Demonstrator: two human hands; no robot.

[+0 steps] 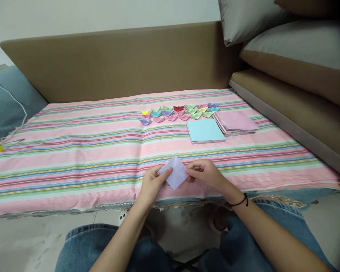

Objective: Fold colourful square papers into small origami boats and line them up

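Observation:
Between my hands is a pale purple square of folded origami paper [175, 177], turned so one corner points away from me. My left hand [153, 182] pinches its left side, the thumb lying across the face. At the right corner, my right hand [202, 173] grips the paper between thumb and curled fingers. Beyond it lie a stack of square paper with a light blue top sheet [205, 131] and another stack with a pink top [236, 121]. Behind these, several small folded paper boats [178, 113] in many colours stand in rows.
A pink striped cloth [82, 158] covers the seat under everything. The brown backrest [124, 64] rises behind it, and cushions [297, 56] are piled on the right. A white cable [17, 100] trails at the far left.

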